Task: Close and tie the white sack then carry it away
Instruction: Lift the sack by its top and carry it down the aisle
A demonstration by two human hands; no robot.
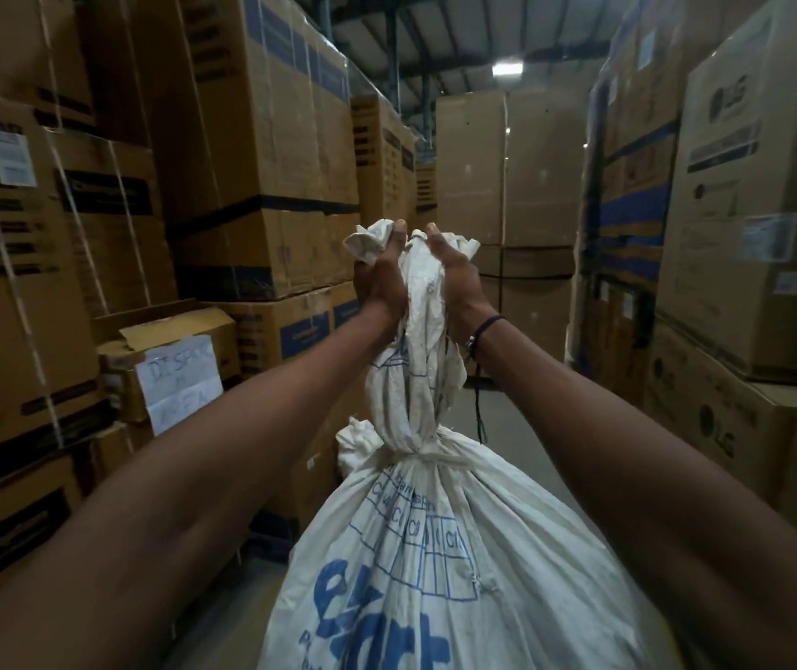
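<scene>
While the white sack (435,548) hangs straight below its knot (418,452), both hands, left hand (382,278) and right hand (454,278), grip the twisted neck (420,340) equally high above that knot

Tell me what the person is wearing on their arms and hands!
Both arms are bare, with no sleeves in view, and neither hand wears a glove. The left hand has nothing on its wrist. Just below the right hand there is a thin dark wristband with a small pale bead or clasp on it. A thin dark cord hangs down below that wrist.
</scene>
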